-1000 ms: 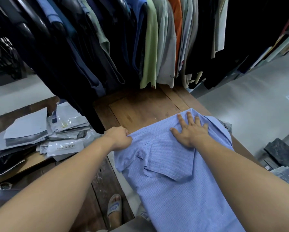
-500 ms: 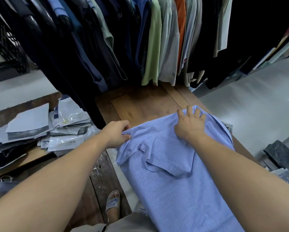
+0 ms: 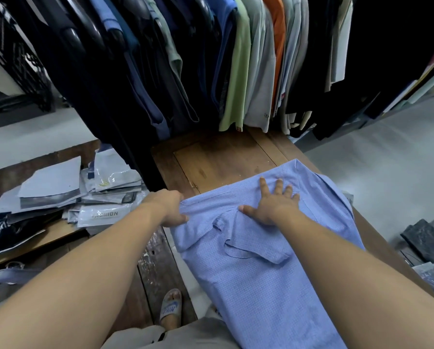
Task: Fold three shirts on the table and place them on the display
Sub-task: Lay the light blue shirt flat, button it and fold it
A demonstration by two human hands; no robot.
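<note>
Wooden table (image 3: 223, 157) at centre frame carries the pale blue checked shirt (image 3: 261, 285), which lies lengthwise from the frame's bottom edge up toward the middle, collar end away from me and a folded-in sleeve across its chest.

My left hand (image 3: 171, 207), left of centre, grips the shirt's left edge, fingers curled under the cloth and thumb on top, pinching a small ridge of fabric. My right hand (image 3: 273, 207), just right of centre, lies flat on the upper part of the shirt with fingers spread wide and thumb stretched toward the left hand, pressing the cloth and holding nothing. Both forearms run in from the bottom corners.

Half a second ago the right hand sat higher, at the shirt's far edge, with its fingers bunched; now it is lower and splayed. The left hand keeps its pinch on the same edge.

Hanging clothes (image 3: 236, 71) in navy, green, grey and orange fill the top of the frame. At middle left, a heap of plastic garment packets (image 3: 97, 215), one printed FASHION, rests on a lower shelf (image 3: 34, 243); what they hold I cannot tell. A sandalled foot (image 3: 171, 308) shows at bottom centre.
</note>
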